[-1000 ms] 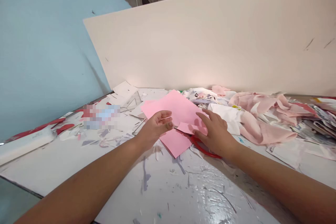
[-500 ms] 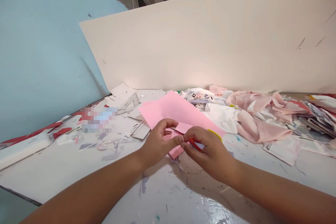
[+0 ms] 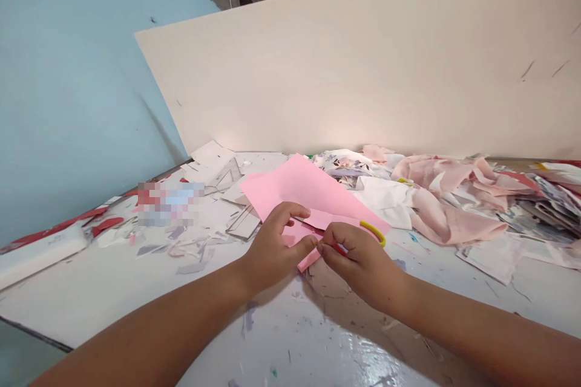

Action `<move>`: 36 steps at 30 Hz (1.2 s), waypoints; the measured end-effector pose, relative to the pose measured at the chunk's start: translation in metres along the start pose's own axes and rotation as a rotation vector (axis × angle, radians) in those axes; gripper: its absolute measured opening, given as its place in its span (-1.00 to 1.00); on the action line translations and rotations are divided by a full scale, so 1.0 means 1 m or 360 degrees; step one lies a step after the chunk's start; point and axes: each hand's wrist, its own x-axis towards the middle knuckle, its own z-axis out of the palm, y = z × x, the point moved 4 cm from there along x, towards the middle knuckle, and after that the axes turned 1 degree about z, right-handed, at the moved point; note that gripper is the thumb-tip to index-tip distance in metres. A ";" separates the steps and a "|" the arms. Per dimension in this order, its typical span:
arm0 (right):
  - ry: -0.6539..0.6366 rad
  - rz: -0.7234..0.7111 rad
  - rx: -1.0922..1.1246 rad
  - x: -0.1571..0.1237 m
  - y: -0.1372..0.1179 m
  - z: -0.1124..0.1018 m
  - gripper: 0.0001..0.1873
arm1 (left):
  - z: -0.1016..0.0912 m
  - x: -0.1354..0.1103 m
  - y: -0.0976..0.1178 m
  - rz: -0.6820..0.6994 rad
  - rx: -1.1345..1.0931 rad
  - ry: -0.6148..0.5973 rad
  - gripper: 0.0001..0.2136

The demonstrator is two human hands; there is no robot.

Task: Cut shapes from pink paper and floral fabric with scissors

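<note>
A pink sheet of paper (image 3: 305, 184) lies slanted above the table in front of me, its near corner poking out below my hands. My left hand (image 3: 276, 240) curves round the paper's near part, its thumb and bent fingers gripping it. In my right hand (image 3: 358, 257) is a pair of scissors (image 3: 374, 231) with a yellow outer handle and some red inside. Their dark blades point left along the paper, between my left thumb and fingers. My two hands meet at left thumb tip and right fingertips. Part of the handles is hidden by my right fingers.
Pink and white cloth pieces (image 3: 440, 211) are heaped on the right of the white table (image 3: 254, 338). Paper scraps (image 3: 190, 254) and a clear set square (image 3: 227, 176) lie to the left. A tall pale board (image 3: 340, 72) stands along the back.
The scissors' yellow handle shows more and the red one less, as my right hand has turned a little. A dark blade is now visible. My left hand stays nearly still.
</note>
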 end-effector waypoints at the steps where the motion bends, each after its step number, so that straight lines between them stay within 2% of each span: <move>1: -0.0009 0.0027 0.0037 0.000 0.000 0.001 -0.80 | 0.000 0.000 0.002 0.0031 0.0032 0.0002 -0.78; 8: -0.0021 0.0041 0.0174 0.001 0.003 0.004 -0.87 | 0.002 -0.001 0.001 0.0061 0.0079 -0.0032 -0.80; 13: 0.0082 0.0072 0.0190 0.005 0.007 -0.005 -0.83 | 0.000 0.000 0.001 0.0069 0.0052 -0.0035 -0.78; 19: -0.0085 -0.0099 0.0200 0.009 -0.001 -0.012 -0.86 | 0.000 -0.001 0.002 0.0098 0.0106 -0.0070 -0.77; 23: -0.0180 -0.0125 0.0154 0.010 -0.001 -0.011 -0.85 | 0.002 -0.001 0.002 0.0141 0.0129 -0.0088 -0.74; 36: -0.0249 -0.0142 0.0055 0.008 0.000 -0.010 -0.90 | 0.003 -0.002 0.004 0.0196 0.0186 -0.0163 -0.75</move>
